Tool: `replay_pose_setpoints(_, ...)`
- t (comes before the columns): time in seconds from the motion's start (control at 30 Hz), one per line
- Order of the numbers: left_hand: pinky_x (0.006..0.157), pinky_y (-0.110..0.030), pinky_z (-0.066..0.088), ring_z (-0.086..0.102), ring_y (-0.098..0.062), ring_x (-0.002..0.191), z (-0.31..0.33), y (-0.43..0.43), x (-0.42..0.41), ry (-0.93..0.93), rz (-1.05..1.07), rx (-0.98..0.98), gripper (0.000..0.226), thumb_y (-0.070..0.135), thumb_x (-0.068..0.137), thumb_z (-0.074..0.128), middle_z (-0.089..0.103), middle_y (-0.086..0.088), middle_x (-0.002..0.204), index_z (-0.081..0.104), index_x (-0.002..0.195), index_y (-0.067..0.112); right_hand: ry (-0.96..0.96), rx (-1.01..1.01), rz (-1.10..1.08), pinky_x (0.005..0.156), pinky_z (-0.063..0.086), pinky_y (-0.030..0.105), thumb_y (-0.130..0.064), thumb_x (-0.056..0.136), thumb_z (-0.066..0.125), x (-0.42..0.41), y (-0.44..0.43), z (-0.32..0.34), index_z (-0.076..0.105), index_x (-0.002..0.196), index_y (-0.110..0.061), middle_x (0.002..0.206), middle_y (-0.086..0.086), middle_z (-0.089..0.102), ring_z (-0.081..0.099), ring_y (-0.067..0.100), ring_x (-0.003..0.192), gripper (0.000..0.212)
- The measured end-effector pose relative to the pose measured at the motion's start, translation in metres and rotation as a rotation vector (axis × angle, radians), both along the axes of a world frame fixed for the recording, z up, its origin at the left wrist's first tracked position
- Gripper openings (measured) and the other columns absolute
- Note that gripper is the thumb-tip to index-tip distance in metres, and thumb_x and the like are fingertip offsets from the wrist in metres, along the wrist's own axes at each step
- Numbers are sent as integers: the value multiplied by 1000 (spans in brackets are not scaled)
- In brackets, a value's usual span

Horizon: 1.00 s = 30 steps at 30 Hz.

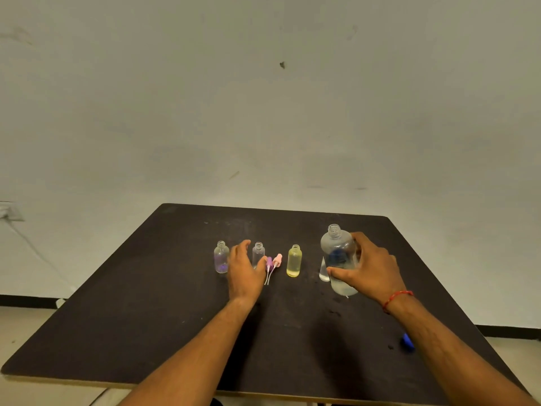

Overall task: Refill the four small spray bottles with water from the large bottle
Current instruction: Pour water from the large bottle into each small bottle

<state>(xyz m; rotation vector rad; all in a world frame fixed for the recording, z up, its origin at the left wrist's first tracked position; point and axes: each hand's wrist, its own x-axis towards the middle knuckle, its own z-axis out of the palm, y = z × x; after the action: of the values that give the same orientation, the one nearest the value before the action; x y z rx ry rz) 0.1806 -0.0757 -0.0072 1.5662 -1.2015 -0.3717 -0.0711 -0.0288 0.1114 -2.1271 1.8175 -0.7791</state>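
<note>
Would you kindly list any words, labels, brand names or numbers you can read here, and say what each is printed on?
None can be read.
Large bottle: a blue patch shows through it, too blurred to tell whether it is print.
Small spray bottles, such as the yellow one: no label visible.
Table and wall: no text visible.

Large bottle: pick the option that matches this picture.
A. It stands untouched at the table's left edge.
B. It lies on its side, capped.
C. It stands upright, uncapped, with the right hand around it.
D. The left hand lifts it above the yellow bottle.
C: the large bottle stands upright on the table with its threaded neck open, and the right hand wraps around its side.
</note>
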Motion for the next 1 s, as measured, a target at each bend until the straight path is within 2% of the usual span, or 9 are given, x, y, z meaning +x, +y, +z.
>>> replay_pose_setpoints(0.1, 106, -37, 49, 53, -20, 128, -2, -9, 0, -6, -15, 74, 60, 25, 89, 76, 52, -5, 140, 50, 141, 12, -4, 0, 3, 99, 46, 51, -55, 68, 80, 2, -3, -2, 45, 129, -28, 125, -1, 64, 63, 23, 108, 76)
replay_pose_setpoints(0.2, 100, -35, 52, 59, -18, 118, -6, -16, 1, 0, -30, 109, 47, 23, 89, 74, 61, -3, 130, 57, 132, 15, -2, 1, 5, 100, 46, 52, -56, 67, 80, 2, -5, -3, 45, 130, -28, 125, -1, 63, 63, 22, 109, 77)
replay_pose_setpoints(0.27, 89, -28, 54, 62, -14, 107, -7, -19, 2, 28, -49, 123, 36, 22, 90, 73, 66, 2, 116, 62, 124, 17, -7, 0, 7, 100, 45, 52, -56, 67, 80, 1, -6, -5, 45, 130, -28, 126, -1, 63, 63, 22, 110, 77)
replay_pose_setpoints(0.37, 69, -9, 41, 61, -5, 92, -2, -18, 3, 55, -65, 126, 24, 21, 90, 74, 61, 16, 94, 64, 111, 23, -7, -5, 9, 100, 46, 52, -55, 67, 81, 2, -8, -6, 45, 130, -29, 126, -2, 63, 63, 22, 109, 77)
replay_pose_setpoints(0.43, 65, -6, 38, 60, -2, 85, 3, -14, 4, 55, -66, 99, 21, 22, 89, 74, 58, 21, 88, 60, 104, 28, -1, -15, 15, 100, 46, 52, -55, 67, 81, 3, -8, -6, 45, 130, -29, 126, -1, 63, 63, 22, 109, 77)
replay_pose_setpoints(0.53, 67, -6, 40, 60, -1, 86, 14, -8, 7, 38, -85, 31, 23, 23, 90, 73, 60, 19, 92, 57, 104, 31, 30, -43, 32, 100, 46, 52, -55, 68, 80, 8, -9, -5, 44, 132, -29, 125, -1, 64, 63, 22, 108, 78)
replay_pose_setpoints(0.63, 64, -2, 43, 59, 5, 87, 29, 2, 9, 10, -92, -31, 24, 27, 91, 73, 61, 19, 96, 61, 112, 28, 62, -97, 75, 99, 45, 50, -55, 69, 79, 15, -9, 0, 44, 134, -34, 121, -5, 66, 63, 19, 107, 75)
replay_pose_setpoints(0.83, 74, 2, 43, 59, 16, 96, 51, 27, 8, -6, -159, -148, 30, 25, 85, 76, 64, 26, 97, 66, 113, 33, 137, -192, 139, 93, 41, 41, -61, 69, 72, 36, -9, 9, 44, 133, -43, 120, -15, 63, 58, 14, 111, 71)
replay_pose_setpoints(1.0, 85, -9, 50, 64, 0, 102, 57, 41, 10, -20, -195, -168, 38, 28, 84, 76, 69, 16, 109, 68, 121, 25, 277, -225, 133, 90, 40, 40, -64, 69, 66, 45, -11, 17, 38, 138, -44, 112, -12, 60, 53, 14, 109, 78)
